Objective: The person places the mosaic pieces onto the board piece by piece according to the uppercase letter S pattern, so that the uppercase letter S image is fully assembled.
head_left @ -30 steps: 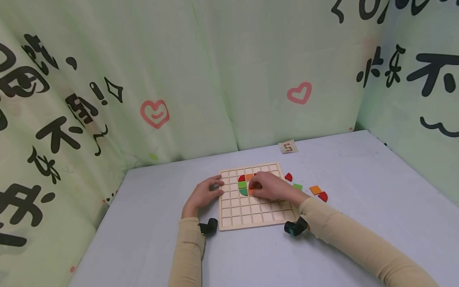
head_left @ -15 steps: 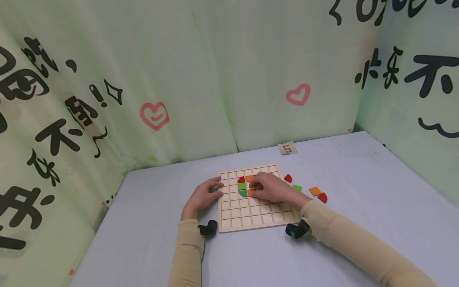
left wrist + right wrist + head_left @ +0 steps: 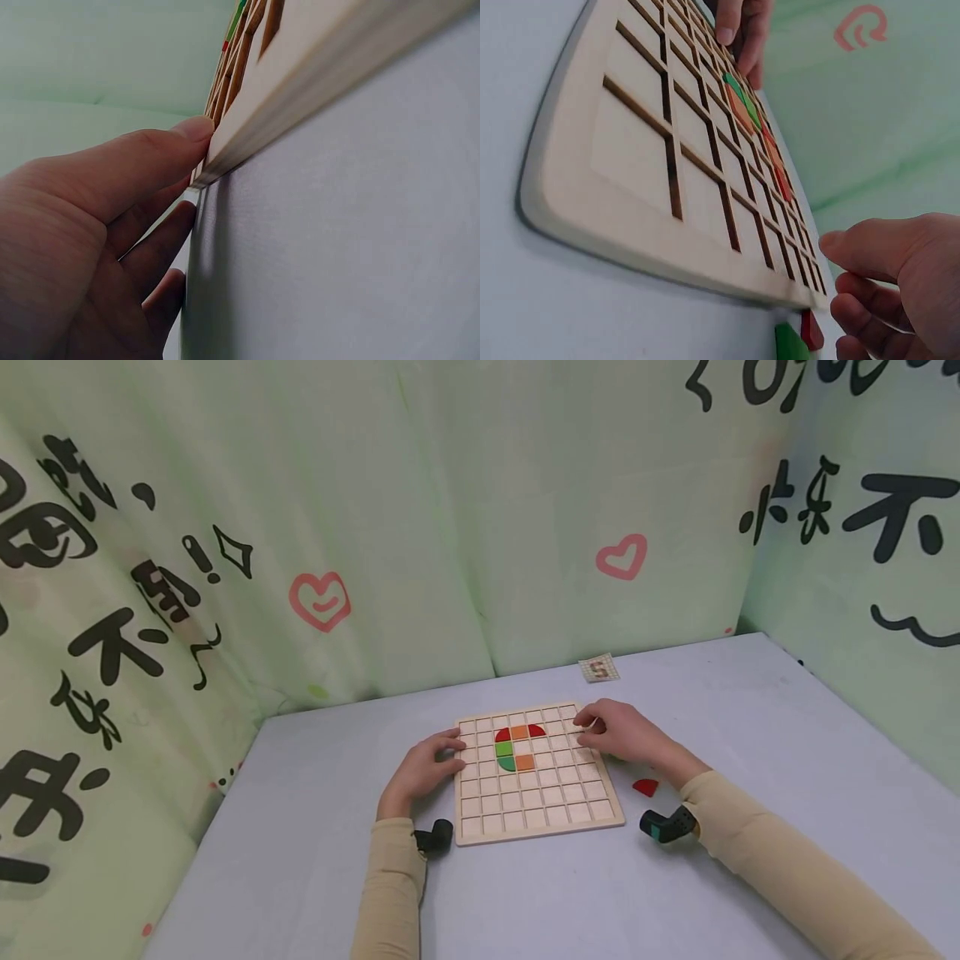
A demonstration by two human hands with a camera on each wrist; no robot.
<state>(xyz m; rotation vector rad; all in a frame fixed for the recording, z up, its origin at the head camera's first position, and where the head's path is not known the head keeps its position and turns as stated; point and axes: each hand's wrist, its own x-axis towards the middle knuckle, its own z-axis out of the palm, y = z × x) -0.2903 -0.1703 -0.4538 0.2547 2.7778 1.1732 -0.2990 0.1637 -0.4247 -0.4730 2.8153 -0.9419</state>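
A square wooden grid board lies on the table. Red, orange and green flat pieces fill some cells in its upper left part, among them an orange square, a light green square and a dark green quarter-round piece. My left hand rests at the board's left edge, its thumb touching the rim. Over the upper right edge of the board hovers my right hand, fingers loosely bent and nothing between them. In the right wrist view, a green piece and a red piece lie below its fingers.
Near my right wrist a red quarter-round piece lies on the table. A small card with a printed grid pattern lies at the back edge. A pale green curtain hangs behind.
My right hand has left the coloured pieces on the board and moved right, to the board's right edge, uncovering the orange square and the upper red piece. My left hand stays put.
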